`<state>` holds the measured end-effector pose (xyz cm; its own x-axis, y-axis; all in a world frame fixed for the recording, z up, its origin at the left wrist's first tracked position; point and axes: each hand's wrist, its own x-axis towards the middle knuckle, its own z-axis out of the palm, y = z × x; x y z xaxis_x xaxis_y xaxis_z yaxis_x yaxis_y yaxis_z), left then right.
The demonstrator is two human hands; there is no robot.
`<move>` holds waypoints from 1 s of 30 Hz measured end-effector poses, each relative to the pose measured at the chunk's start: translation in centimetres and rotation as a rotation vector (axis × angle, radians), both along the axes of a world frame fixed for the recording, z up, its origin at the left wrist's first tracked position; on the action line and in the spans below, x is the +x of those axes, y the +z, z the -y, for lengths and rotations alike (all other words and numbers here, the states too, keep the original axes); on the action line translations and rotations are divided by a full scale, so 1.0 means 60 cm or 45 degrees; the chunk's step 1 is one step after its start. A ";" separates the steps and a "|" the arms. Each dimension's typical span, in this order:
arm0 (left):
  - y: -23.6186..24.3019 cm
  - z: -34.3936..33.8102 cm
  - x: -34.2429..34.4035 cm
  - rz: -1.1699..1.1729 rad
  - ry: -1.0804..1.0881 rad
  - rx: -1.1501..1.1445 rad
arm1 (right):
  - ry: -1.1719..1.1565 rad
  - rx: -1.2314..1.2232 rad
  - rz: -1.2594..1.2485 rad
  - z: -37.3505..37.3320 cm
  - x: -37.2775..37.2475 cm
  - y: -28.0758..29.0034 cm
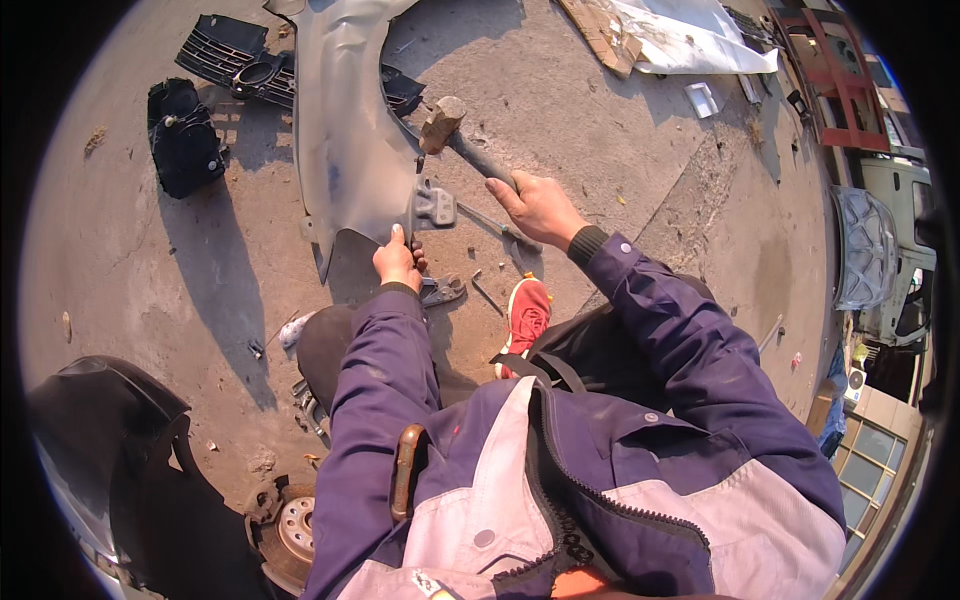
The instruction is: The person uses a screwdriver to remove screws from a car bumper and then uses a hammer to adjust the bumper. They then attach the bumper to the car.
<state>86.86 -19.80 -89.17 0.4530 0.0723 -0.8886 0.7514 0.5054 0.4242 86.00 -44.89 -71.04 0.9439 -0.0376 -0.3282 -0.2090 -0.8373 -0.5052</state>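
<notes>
A large grey car fender [342, 130] stands in front of me, its curved wheel-arch edge toward the right. My left hand [398, 260] grips the lower right edge of the fender, thumb on the outer face and fingers curled behind. My right hand [540, 208] is closed round the dark handle of a hammer [443, 124]. The hammer's worn, rusty head is raised beside the fender's edge, apparently apart from it. Below the head, a metal bracket [434, 204] with holes juts from the fender's edge.
A black grille [225, 55] and a black box-shaped part [184, 138] lie at the far left. Tools, including a screwdriver [500, 228] and pliers [442, 290], lie near my red shoe [528, 315]. A brake disc [297, 525] and a dark body panel [125, 440] are at lower left.
</notes>
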 end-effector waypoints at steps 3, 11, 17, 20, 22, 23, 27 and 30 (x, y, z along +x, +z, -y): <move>-0.036 -0.012 -0.014 -0.097 -0.056 0.062 | 0.034 -0.056 -0.099 0.000 -0.027 -0.028; -0.137 -0.028 -0.039 -0.180 -0.009 0.344 | 0.068 -0.122 -0.275 -0.010 -0.062 -0.094; -0.116 -0.003 -0.058 -0.244 -0.885 1.054 | -0.146 -0.012 -0.264 -0.070 -0.101 -0.164; -0.083 0.027 -0.061 -0.335 -0.937 1.302 | -0.250 0.059 -0.252 -0.076 -0.135 -0.193; -0.059 0.039 -0.059 -0.331 -1.054 1.354 | -0.344 0.054 -0.256 -0.072 -0.153 -0.204; -0.048 0.045 -0.056 -0.329 -1.090 1.384 | -0.376 0.054 -0.241 -0.065 -0.158 -0.207; -0.025 0.058 -0.045 -0.002 -1.591 1.352 | -0.500 0.057 -0.224 -0.045 -0.174 -0.201; -0.033 0.068 -0.040 0.408 -1.880 1.475 | -0.588 0.087 -0.216 -0.039 -0.179 -0.190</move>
<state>84.45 -23.86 -91.15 0.8155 -0.0570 -0.5760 0.0924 -0.9696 0.2267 75.24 -42.53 -82.44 0.7668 -0.4127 -0.4917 -0.6344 -0.6041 -0.4823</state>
